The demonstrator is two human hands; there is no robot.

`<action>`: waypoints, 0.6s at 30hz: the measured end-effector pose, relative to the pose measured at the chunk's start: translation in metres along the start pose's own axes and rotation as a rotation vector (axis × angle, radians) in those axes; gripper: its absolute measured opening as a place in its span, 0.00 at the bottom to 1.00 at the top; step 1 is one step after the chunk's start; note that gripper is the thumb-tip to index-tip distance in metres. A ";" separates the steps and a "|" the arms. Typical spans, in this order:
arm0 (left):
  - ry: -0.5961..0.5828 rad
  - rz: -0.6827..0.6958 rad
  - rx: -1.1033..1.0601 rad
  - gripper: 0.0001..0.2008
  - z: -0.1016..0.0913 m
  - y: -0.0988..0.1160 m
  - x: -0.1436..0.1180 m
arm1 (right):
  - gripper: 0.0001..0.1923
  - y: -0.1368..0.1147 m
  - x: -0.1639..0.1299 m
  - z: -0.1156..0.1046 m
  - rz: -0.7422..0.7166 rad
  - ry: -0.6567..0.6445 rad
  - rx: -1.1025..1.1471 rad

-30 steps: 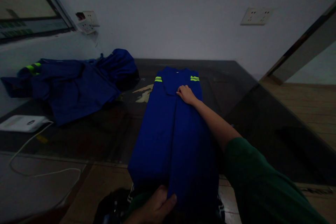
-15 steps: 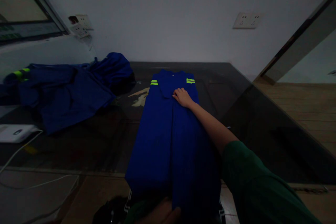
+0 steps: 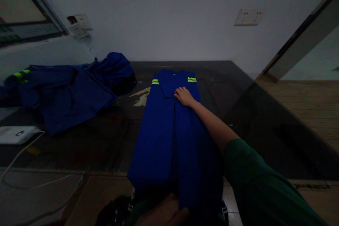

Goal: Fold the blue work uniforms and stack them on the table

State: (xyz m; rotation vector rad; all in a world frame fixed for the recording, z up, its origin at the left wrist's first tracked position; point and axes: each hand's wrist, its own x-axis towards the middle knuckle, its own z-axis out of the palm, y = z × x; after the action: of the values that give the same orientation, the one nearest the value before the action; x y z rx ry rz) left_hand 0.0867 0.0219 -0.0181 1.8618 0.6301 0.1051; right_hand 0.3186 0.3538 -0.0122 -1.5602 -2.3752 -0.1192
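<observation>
Blue folded garment [image 3: 169,137] flat under right hand [image 3: 183,96].

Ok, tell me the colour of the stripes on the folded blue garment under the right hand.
Fluorescent yellow-green stripes on the folded blue garment, clearest in the head view.

Matt blue cloth garment [image 3: 169,137] lies on a glossy dark glass tabletop [image 3: 254,120].

Folded garment [image 3: 169,130]: royal blue, with two neon yellow-green stripe pairs near its far end.
Your sleeve [image 3: 262,187]: dark green.
Heaped clothing [image 3: 69,88]: navy blue, one yellow-green stripe patch at its left end.
Table [image 3: 251,113]: glossy black.
Wall [image 3: 169,14]: pale grey-white.
Device [image 3: 18,134] and cable [image 3: 39,183]: white.
</observation>
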 end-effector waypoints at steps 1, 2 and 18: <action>0.004 0.037 -0.020 0.34 -0.001 0.004 0.001 | 0.16 0.000 0.000 0.001 -0.002 -0.001 0.002; -0.004 0.067 -0.051 0.36 -0.001 0.007 0.002 | 0.16 0.001 0.001 0.001 -0.004 0.001 0.002; 0.065 -0.265 0.121 0.25 -0.004 -0.011 -0.041 | 0.17 -0.004 -0.001 -0.003 -0.007 0.039 -0.052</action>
State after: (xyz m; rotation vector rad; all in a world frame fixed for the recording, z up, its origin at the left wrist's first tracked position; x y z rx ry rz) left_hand 0.0459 0.0088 -0.0173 1.8778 0.9401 -0.0479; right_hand 0.3161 0.3505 -0.0092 -1.5582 -2.3660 -0.2132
